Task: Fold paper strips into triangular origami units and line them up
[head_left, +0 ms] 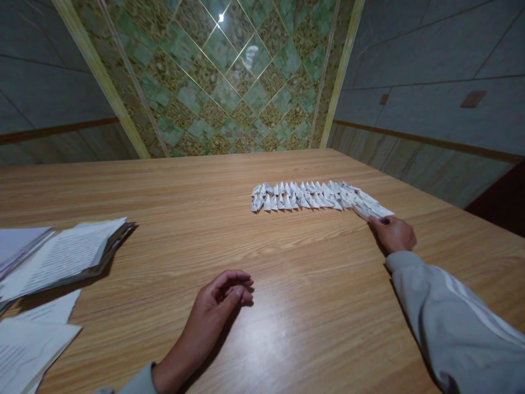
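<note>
Two rows of small folded paper pieces (293, 196) run across the table, most with pointed tips standing up. At their right end the pieces lie flatter and bend toward me. There my right hand (394, 232) is closed, thumb and fingers on the end folded paper piece (382, 210); the fingers partly hide it. My left hand (223, 298) rests over the bare wood nearer to me, its fingers loosely curled with a gap by the thumb. Nothing shows in it.
On the left of the wooden table (184, 219) lie a stack of printed sheets (74, 254) and, closer to me, more loose sheets (33, 350). A green tiled wall (229, 82) rises behind the table's far edge. Grey walls stand on both sides.
</note>
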A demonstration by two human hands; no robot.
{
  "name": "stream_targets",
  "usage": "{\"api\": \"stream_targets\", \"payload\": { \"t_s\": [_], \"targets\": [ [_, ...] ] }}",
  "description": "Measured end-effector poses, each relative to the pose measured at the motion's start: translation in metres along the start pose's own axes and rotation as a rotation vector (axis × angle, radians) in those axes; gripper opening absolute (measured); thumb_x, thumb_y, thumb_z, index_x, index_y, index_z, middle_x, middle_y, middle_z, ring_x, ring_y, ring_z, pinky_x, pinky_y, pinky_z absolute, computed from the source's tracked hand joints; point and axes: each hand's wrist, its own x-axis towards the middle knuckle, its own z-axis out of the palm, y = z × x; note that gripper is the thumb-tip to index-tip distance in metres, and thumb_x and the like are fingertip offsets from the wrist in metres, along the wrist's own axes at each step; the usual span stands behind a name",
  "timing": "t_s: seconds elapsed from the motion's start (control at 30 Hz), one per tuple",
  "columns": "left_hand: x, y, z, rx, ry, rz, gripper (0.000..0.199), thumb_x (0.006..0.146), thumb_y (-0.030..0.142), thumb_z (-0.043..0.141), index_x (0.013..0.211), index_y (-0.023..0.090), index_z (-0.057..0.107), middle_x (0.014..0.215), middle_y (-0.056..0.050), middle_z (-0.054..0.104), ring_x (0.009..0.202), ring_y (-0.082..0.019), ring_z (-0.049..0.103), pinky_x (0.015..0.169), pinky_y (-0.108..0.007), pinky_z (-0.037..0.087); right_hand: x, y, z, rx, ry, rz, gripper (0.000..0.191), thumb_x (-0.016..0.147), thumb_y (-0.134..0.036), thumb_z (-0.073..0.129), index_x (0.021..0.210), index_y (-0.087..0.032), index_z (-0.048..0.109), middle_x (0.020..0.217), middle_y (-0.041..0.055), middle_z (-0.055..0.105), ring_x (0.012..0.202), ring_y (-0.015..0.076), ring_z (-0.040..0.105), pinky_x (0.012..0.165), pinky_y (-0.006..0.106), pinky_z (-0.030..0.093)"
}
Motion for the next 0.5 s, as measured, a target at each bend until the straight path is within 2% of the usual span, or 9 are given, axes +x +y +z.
{"api": "stream_targets", "payload": {
  "t_s": [0.23, 0.5],
  "targets": [
    [0.0, 0.001, 0.001, 0.002, 0.0, 0.005, 0.019, 0.085, 0.031, 0.071, 0.096, 0.017, 0.071, 0.082, -0.007, 0.073, 0.075, -0.02, 0.069, 0.074, -0.032, 0.055, 0.001, 0.001, 0.003, 0.004, -0.011, -0.047, 0.049, 0.084, -0.054, 0.056, 0.101, -0.014, 0.08, 0.099, 0.0207, 0.075, 0.085, 0.0328, 0.067, 0.062, 0.036, 0.042],
    [0.001, -0.002, -0.001, 0.009, -0.008, 0.012, 0.019, 0.085, 0.032, 0.07, 0.096, 0.016, 0.07, 0.082, -0.006, 0.073, 0.075, -0.019, 0.068, 0.075, -0.032, 0.055, 0.005, 0.005, 0.012, 0.052, -0.009, -0.145, 0.046, 0.085, -0.052, 0.056, 0.098, -0.015, 0.08, 0.093, 0.0147, 0.077, 0.081, 0.0259, 0.064, 0.061, 0.031, 0.039]
  ]
}}
